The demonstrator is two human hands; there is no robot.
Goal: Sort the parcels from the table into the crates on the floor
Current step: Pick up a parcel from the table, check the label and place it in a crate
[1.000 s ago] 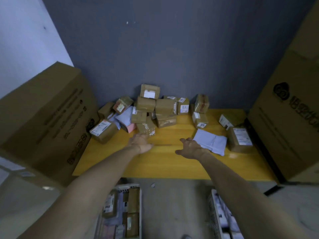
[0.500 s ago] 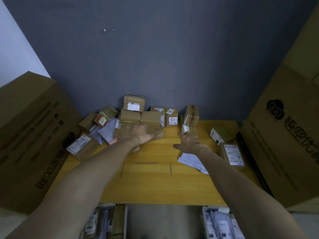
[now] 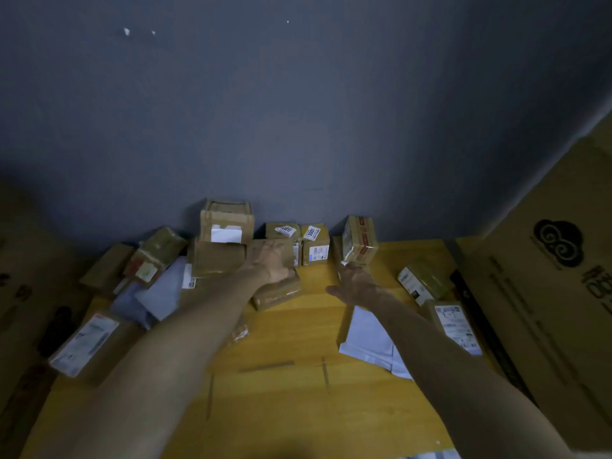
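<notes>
Several brown parcel boxes are piled against the wall at the back of the yellow table [image 3: 298,399]. My left hand [image 3: 272,264] lies with stretched fingers on a brown box [image 3: 265,248] in the middle of the pile, above a low taped box [image 3: 277,295]. My right hand [image 3: 356,283] is open, its fingertips at the foot of an upright taped box [image 3: 360,241]. A white mailer bag [image 3: 366,339] lies under my right forearm. Only a sliver of one crate [image 3: 427,455] shows at the bottom edge.
Labelled boxes [image 3: 315,244] stand between my hands. More parcels lie right [image 3: 454,323], [image 3: 421,282] and left [image 3: 85,346], with grey mailers [image 3: 155,293]. Big cartons flank the table on the right [image 3: 546,309] and left [image 3: 20,293].
Both arms have stretched farther back to the pile. My left hand has gone from the table's middle onto a box. The view has risen, so the crates have dropped out of sight.
</notes>
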